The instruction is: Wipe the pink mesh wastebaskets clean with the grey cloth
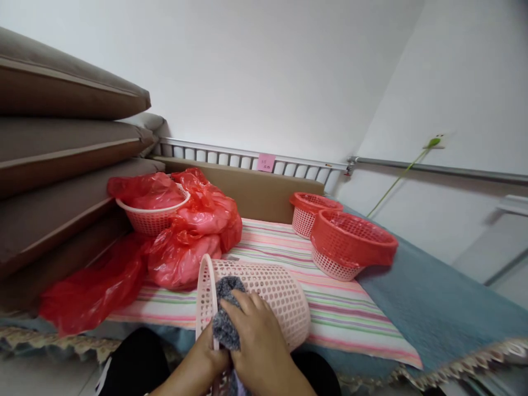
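Observation:
A pale pink perforated plastic basket lies tilted on its side at the bed's front edge, its mouth facing left. My left hand grips it at the rim; most of those fingers are hidden. With my right hand I hold a dark grey fuzzy cloth against the basket's outer wall, just by the rim. Part of the cloth is covered by my fingers. Below my hands a bit of purplish fabric shows, partly hidden.
Two baskets lined with red bags, a nearer one and a farther one, stand at right. Left are another basket, filled red bags and a loose red bag. Stacked cushions rise at the left edge.

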{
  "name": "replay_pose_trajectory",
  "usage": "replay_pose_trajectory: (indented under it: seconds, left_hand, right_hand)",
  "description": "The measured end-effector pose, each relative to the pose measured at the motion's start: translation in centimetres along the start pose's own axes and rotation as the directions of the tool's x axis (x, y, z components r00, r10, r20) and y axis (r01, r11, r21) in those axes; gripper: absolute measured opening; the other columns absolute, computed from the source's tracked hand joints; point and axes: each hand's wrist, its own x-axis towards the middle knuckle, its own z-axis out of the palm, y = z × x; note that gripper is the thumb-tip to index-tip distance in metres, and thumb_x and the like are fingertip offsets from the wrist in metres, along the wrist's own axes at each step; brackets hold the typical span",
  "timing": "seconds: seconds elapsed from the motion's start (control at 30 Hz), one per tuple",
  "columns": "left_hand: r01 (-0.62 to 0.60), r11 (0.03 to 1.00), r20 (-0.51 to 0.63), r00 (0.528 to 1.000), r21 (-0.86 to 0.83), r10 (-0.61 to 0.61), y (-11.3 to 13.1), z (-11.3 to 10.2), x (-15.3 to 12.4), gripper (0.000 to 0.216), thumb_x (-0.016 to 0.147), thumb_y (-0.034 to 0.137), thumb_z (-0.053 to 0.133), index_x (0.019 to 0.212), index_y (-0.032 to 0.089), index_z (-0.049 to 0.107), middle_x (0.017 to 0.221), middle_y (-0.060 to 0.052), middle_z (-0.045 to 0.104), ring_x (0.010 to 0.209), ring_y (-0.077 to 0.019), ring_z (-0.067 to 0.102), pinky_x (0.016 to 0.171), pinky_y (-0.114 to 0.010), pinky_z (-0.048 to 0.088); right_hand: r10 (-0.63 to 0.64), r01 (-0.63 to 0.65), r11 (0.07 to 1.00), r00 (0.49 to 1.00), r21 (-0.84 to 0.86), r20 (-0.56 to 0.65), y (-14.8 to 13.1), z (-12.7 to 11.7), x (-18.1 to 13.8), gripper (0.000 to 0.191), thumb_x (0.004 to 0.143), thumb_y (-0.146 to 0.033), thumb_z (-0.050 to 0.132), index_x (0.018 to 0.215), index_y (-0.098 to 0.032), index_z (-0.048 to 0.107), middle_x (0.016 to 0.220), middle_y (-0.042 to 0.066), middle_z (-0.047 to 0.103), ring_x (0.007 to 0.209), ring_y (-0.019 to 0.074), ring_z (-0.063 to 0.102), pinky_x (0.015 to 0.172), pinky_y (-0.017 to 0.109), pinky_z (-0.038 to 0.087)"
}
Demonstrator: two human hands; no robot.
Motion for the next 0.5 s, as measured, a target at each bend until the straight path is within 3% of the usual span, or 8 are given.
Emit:
replay_pose_trajectory:
  seconds: [0.13, 0.23, 0.33, 0.4, 0.5]
  left_hand:
    - [0.07, 0.991, 0.155, 0.987, -0.114, -0.052, 1.6, 0.5, -0.7, 0.071, 0.056, 0.005, 0.055, 0.126, 0.016, 0.046, 0.115, -0.008, 0.065, 0.111, -0.0284, 0.055, 0.099, -0.041, 0.038]
    - [0.098, 0.988, 0.198, 0.977, -0.116, -0.074, 2.2, 0.8, -1.0, 0.074, 0.057, 0.005, 0.055, 0.129, 0.017, 0.044, 0.121, -0.008, 0.062, 0.118, -0.0274, 0.05, 0.102, -0.04, 0.034]
    - [0.08, 0.994, 0.223, 0.973, -0.075, -0.062, 2.1, 0.6, -0.9, 0.073, 0.058, 0.004, 0.055, 0.129, 0.017, 0.045, 0.125, -0.008, 0.06, 0.122, -0.0265, 0.047, 0.106, -0.039, 0.029]
    - [0.075, 0.993, 0.216, 0.975, -0.092, -0.054, 1.6, 0.4, -0.7, 0.071, 0.058, 0.007, 0.057, 0.128, 0.016, 0.046, 0.126, -0.009, 0.059, 0.122, -0.0274, 0.046, 0.106, -0.04, 0.029]
    - [0.081, 0.989, 0.146, 0.987, -0.125, -0.062, 0.9, 0.4, -0.2, 0.07, 0.058, 0.013, 0.061, 0.127, 0.014, 0.045, 0.125, -0.012, 0.059, 0.121, -0.0296, 0.048, 0.105, -0.04, 0.03]
  right_hand:
    - [0.211, -0.207, 0.956, 0.978, -0.206, -0.003, 4.5, -0.9, -0.6, 0.067, 0.061, -0.011, 0.05, 0.127, -0.022, 0.05, 0.134, 0.004, 0.046, 0.121, 0.028, 0.038, 0.103, 0.041, 0.028]
    - [0.389, -0.388, 0.857, 0.919, -0.339, -0.068, 8.8, -1.6, -1.6, 0.063, 0.063, -0.008, 0.046, 0.125, -0.015, 0.052, 0.131, 0.009, 0.049, 0.116, 0.0275, 0.044, 0.1, 0.038, 0.033]
    - [0.498, -0.515, 0.777, 0.855, -0.362, -0.146, 11.7, -2.0, -2.1, 0.059, 0.068, -0.009, 0.044, 0.126, -0.012, 0.051, 0.132, 0.012, 0.048, 0.113, 0.0266, 0.047, 0.096, 0.036, 0.037]
    - [0.519, -0.542, 0.766, 0.838, -0.346, -0.165, 12.0, -1.9, -2.0, 0.058, 0.069, -0.011, 0.044, 0.126, -0.011, 0.051, 0.131, 0.012, 0.048, 0.112, 0.0265, 0.048, 0.095, 0.036, 0.037]
    - [0.461, -0.483, 0.818, 0.875, -0.312, -0.146, 9.8, -1.6, -1.0, 0.06, 0.066, -0.009, 0.045, 0.125, -0.013, 0.052, 0.127, 0.011, 0.051, 0.114, 0.0265, 0.046, 0.097, 0.035, 0.035]
